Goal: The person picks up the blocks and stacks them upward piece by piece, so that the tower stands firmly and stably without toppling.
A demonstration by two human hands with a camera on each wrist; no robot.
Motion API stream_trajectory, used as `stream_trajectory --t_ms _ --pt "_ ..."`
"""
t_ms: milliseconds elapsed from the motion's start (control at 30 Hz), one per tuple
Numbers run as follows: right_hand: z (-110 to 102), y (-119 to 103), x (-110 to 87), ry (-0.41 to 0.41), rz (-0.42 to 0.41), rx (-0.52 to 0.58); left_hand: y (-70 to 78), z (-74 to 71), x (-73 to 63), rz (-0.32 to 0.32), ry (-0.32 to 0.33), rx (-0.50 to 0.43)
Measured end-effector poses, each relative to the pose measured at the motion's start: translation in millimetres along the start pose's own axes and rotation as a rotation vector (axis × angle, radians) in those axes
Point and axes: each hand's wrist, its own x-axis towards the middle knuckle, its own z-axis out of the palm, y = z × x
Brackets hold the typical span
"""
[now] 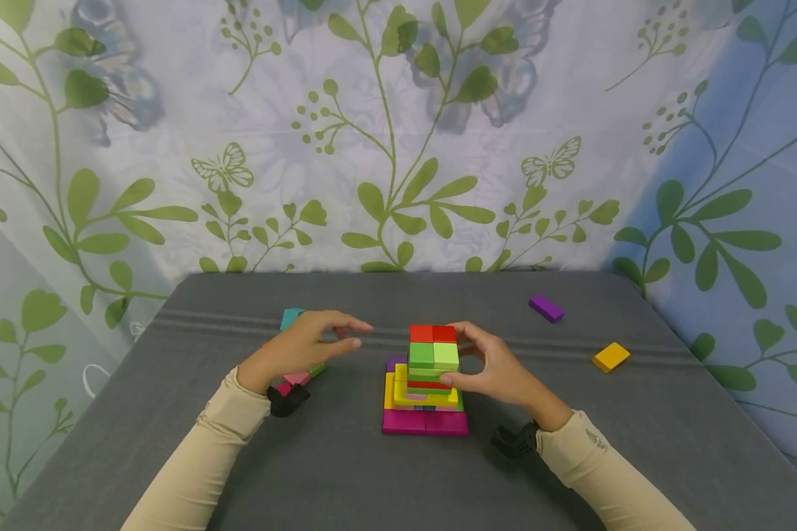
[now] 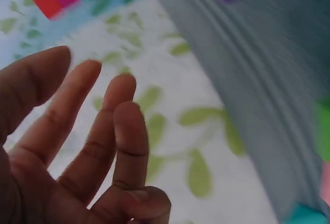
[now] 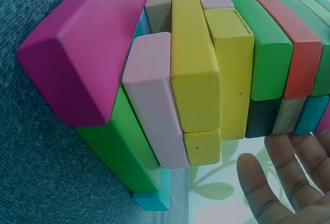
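A stepped tower of coloured wooden blocks [image 1: 425, 394] stands on the table, magenta at its base, yellow above, with green and red blocks on top. My right hand [image 1: 498, 366] holds the upper layers from the right, thumb at the front and fingers towards the back. In the right wrist view its fingertips [image 3: 252, 172] meet the tower's upper side [image 3: 309, 113]; the thumb is out of sight there. My left hand [image 1: 312, 344] hovers left of the tower, apart from it, fingers spread and nothing held. Under that hand lie loose blocks [image 1: 297, 378], partly hidden by it.
A purple block [image 1: 546, 308] lies at the back right of the grey table [image 1: 345, 472], and a yellow block [image 1: 611, 357] nearer the right edge. A teal block [image 1: 291, 318] sits behind my left hand. Patterned cloth [image 1: 398, 147] hangs behind the table.
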Motion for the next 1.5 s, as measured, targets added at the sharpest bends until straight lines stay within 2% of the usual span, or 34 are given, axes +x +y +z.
stream_trajectory --t_ms 200,367,467,533,633,800,1000,1133,1233,1367,1500 --pt "0.9 -0.1 1.5 -0.014 0.017 0.001 -36.1 -11.1 -18.2 -0.083 -0.03 0.152" --pt "1.7 0.5 1.3 -0.009 0.02 0.004 -47.4 -9.2 -24.4 -0.227 -0.036 0.284" --pt "2.0 0.7 0.9 -0.008 0.025 0.006 -50.2 -3.8 -25.2 -0.27 -0.03 0.394" --pt "2.0 0.6 0.5 -0.009 0.029 0.007 -50.3 0.0 -24.9 -0.263 -0.019 0.461" --pt "2.0 0.3 0.0 -0.009 0.033 0.009 -48.1 6.0 -23.6 -0.245 0.017 0.498" --pt "2.2 -0.2 -0.2 -0.009 0.031 0.008 -39.9 14.9 -22.7 -0.209 0.063 0.5" --pt "1.8 -1.2 -0.2 -0.01 0.028 -0.002 -32.6 20.5 -24.3 -0.194 0.037 0.527" --pt "1.3 -0.9 -0.3 -0.008 0.029 -0.002 -31.5 19.6 -23.5 -0.209 -0.025 0.481" --pt "1.2 -0.3 -0.4 -0.009 0.028 -0.001 -31.7 17.5 -22.6 -0.19 -0.06 0.445" --pt "1.4 0.3 -0.5 -0.01 0.031 0.001 -28.3 13.7 -19.4 -0.134 -0.035 0.393" --pt "1.4 0.3 -0.3 -0.011 0.033 0.003 -16.7 9.8 -13.4 -0.041 0.033 0.307"
